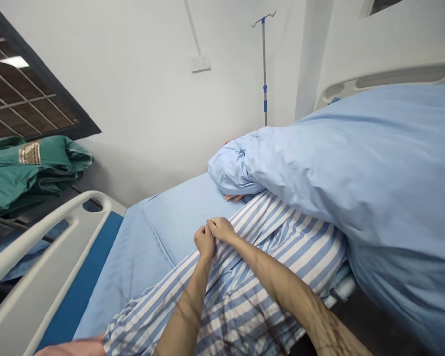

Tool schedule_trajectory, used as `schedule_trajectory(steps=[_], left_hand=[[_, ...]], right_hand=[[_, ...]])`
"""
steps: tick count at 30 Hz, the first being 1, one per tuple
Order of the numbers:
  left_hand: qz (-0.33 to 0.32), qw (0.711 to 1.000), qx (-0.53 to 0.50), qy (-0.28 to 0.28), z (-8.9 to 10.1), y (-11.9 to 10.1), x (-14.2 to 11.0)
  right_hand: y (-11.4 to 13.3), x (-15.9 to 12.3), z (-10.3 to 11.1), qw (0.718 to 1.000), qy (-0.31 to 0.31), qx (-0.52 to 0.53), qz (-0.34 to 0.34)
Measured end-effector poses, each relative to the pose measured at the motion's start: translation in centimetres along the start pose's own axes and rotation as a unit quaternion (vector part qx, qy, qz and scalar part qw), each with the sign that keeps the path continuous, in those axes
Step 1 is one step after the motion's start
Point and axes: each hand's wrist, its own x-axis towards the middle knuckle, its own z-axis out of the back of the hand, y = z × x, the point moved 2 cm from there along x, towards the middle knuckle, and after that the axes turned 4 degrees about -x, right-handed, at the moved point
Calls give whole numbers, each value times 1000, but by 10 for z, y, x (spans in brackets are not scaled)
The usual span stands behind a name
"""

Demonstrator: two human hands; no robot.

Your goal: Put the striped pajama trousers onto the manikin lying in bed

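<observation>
A person in blue-and-white striped trousers (304,237) lies on the bed, their upper part covered by a light blue quilt (356,163). Over the leg farther from me, my left hand (204,241) is closed in a fist on the trouser cloth. Right beside it, my right hand (221,229) is also closed, its knuckles touching the left. The cloth inside my fingers is mostly hidden. Fingers of the lying person's hand (234,197) show below the quilt's edge. A bare foot (76,347) is partly visible at the bottom left.
The light blue mattress (185,212) runs along the wall. A pale footboard (85,227) stands at left, with green folded cloth (40,163) beyond it. An IV pole (264,64) rises behind the bed, and a headboard (393,79) is at upper right.
</observation>
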Motion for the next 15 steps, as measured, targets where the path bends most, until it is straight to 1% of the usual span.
schedule_trajectory(steps=[2,4,7,9,11,13,15], left_hand=[[33,996,-70,-36,1,-12,6],[42,988,-135,-68,2,-34,13],[-4,977,-200,-75,-2,-73,24],[-10,978,-197,-71,-9,-86,23],[19,991,-114,-61,-20,-83,14],[46,998,2,-49,-31,-68,-2],[55,994,79,-42,-40,-50,-18]], right_hand=[[-1,3,2,998,-3,60,8],[-4,5,3,991,-9,133,7],[-8,10,5,973,-21,229,-15],[-8,13,6,959,-32,279,-31],[-8,15,9,945,-46,319,-48],[-9,15,12,934,-67,345,-69],[-11,16,15,927,-87,353,-90]])
